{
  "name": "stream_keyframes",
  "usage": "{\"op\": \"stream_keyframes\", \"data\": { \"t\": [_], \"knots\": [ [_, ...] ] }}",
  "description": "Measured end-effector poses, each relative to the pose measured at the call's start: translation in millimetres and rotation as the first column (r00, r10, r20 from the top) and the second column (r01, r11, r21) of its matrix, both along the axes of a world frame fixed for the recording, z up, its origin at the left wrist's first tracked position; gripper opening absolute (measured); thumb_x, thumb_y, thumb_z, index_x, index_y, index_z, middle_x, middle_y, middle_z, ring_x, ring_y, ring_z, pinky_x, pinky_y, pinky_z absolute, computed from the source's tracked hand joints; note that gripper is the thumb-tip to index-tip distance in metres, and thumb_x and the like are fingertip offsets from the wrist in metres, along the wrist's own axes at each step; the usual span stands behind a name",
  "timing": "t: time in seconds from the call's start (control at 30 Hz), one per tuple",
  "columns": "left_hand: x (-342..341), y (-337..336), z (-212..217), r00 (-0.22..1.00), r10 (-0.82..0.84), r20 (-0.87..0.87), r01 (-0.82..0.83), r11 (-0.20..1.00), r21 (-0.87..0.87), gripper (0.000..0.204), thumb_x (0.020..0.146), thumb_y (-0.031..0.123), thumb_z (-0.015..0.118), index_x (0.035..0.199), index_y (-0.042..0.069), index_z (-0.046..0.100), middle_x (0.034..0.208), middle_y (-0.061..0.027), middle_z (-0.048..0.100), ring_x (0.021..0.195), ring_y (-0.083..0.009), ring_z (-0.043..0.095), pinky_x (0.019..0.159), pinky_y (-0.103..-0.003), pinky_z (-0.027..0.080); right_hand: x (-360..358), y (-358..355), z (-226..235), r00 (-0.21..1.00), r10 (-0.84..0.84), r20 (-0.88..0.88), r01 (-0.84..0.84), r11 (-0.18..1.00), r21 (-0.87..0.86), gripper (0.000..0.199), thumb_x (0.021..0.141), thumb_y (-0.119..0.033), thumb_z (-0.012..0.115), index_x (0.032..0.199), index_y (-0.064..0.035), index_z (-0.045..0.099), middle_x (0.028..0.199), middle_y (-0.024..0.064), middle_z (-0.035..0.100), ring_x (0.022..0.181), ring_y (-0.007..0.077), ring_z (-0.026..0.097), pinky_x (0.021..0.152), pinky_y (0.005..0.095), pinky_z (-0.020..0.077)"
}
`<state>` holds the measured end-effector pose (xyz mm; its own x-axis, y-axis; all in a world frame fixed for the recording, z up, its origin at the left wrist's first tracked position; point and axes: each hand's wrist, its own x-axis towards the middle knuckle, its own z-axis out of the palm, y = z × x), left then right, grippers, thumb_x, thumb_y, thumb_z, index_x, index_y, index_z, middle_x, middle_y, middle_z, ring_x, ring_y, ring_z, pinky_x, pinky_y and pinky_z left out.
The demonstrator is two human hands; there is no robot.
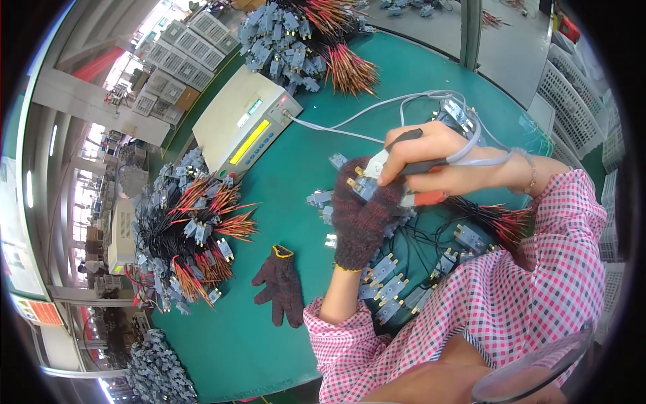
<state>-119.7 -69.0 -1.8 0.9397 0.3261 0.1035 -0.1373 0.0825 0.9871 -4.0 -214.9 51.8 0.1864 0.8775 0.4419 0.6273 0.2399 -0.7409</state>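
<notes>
My left hand (360, 219), in a dark knitted glove with a yellow cuff, is closed around a small grey block with brass prongs (363, 186). Over it, my bare right hand (437, 158) grips a black-handled test clip (424, 165) with a pale front end, which meets the block near its prongs. A red handle (428, 198) shows under the right hand; its front is hidden. Grey cables (343, 131) run from the right hand to a boxy meter (245, 124) with a lit yellow display. More grey blocks with black wires (390, 289) lie below my hands.
A loose dark glove (280, 286) lies on the green table (262, 367). Heaps of wired grey blocks stand at the left (195, 236) and far side (282, 47). A bundle of red-tipped wires (501, 222) is by my right forearm. White crates (572, 101) stand beyond the right edge.
</notes>
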Motion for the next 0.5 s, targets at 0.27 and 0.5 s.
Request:
{"op": "stream_keyframes", "data": {
  "t": [0.27, 0.5],
  "knots": [
    [-1.7, -2.3, 0.8, 0.999, -0.038, -0.005, 0.037, 0.997, -0.067, 0.042, 0.079, 0.004, 0.070, 0.115, 0.004, 0.049, 0.097, -0.0059, 0.062, 0.083, -0.0116, 0.060, 0.068, -0.026, 0.052, 0.3, -7.3, -1.5, 1.000, -0.018, -0.001, 0.018, 0.999, 0.032, 0.024, 0.070, 0.004, 0.057, 0.092, -0.0009, 0.064, 0.088, 0.0120, 0.061, 0.085, 0.0256, 0.060, 0.073, 0.0335, 0.0495],
    [-0.6, 8.6, -9.5, 0.978, -0.146, 0.147, 0.179, 0.954, -0.241, 0.039, 0.086, 0.015, 0.062, 0.121, 0.004, 0.048, 0.103, -0.0052, 0.059, 0.085, -0.0123, 0.058, 0.070, -0.028, 0.051, 6.3, -6.6, -8.7, 0.999, -0.010, 0.046, 0.005, 0.993, 0.114, 0.025, 0.070, 0.006, 0.062, 0.094, -0.0027, 0.065, 0.083, 0.0106, 0.055, 0.075, 0.0261, 0.058, 0.065, 0.0330, 0.0452]
  ]
}}
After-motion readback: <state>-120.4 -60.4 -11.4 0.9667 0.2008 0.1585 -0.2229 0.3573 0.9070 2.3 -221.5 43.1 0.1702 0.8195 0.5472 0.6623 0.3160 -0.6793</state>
